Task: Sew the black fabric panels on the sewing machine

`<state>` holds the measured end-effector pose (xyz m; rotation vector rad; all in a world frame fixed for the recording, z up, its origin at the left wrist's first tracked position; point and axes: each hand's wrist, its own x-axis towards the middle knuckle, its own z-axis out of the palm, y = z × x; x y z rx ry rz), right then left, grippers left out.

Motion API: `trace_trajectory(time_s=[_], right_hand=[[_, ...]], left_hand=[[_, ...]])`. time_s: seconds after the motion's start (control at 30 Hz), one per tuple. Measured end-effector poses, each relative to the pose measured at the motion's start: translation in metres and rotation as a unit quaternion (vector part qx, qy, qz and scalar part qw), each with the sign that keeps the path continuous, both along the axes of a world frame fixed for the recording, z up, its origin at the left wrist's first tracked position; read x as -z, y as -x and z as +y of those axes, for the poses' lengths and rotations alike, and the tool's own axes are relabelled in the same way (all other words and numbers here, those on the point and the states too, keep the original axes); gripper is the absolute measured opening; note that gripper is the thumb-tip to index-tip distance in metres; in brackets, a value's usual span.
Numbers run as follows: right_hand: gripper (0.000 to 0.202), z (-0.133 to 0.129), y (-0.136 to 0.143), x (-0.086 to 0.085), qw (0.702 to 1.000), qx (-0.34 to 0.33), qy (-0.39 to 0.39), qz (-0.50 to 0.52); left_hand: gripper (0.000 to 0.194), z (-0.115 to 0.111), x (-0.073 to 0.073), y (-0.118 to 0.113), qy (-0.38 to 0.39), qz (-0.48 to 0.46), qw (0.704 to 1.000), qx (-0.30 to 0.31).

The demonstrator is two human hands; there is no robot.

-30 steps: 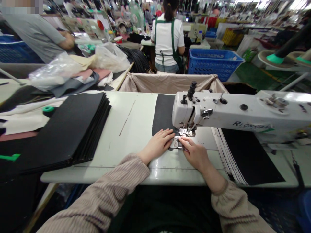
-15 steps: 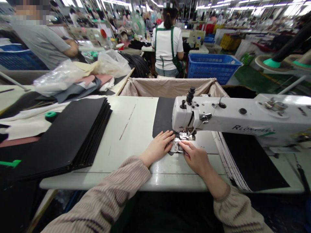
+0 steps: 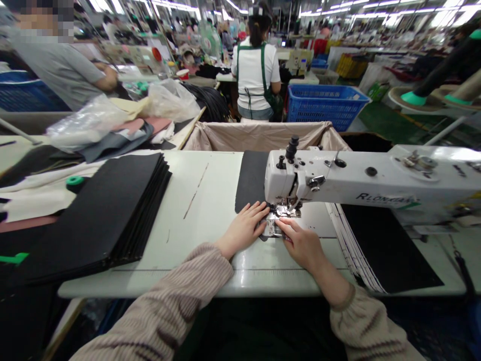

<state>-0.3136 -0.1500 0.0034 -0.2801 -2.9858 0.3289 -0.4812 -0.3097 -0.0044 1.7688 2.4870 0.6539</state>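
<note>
A white sewing machine (image 3: 356, 178) stands over the table, its metal presser foot (image 3: 288, 209) just beyond my fingertips. A black fabric panel (image 3: 250, 180) lies partly under the machine head, with its near part covered by my hand. My left hand (image 3: 246, 226) rests flat on the panel's near end, fingers stretched toward the needle area. Just right of the metal guide plate (image 3: 271, 229), my right hand (image 3: 303, 243) has its fingers bent and pressed together at the plate's edge. What they pinch, if anything, is hidden.
A thick stack of black panels (image 3: 108, 200) lies left; another stack with white edges (image 3: 387, 250) lies right under the machine arm. Behind the table sits a fabric-lined bin (image 3: 259, 135). Thread cones (image 3: 413, 98) stand at right. Two people work beyond, near a blue basket (image 3: 326, 103).
Both hands and the black panel stay in nearly the same place at the machine. The whole view has shifted slightly.
</note>
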Motion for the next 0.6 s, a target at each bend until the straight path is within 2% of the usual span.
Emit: trace_trajectory(time_s=[0.6], right_hand=[[0.051, -0.0008, 0.0006, -0.0012, 1.000, 0.007, 0.023, 0.002]], left_hand=[[0.045, 0.0002, -0.0007, 0.0010, -0.001, 0.009, 1.000, 0.002]])
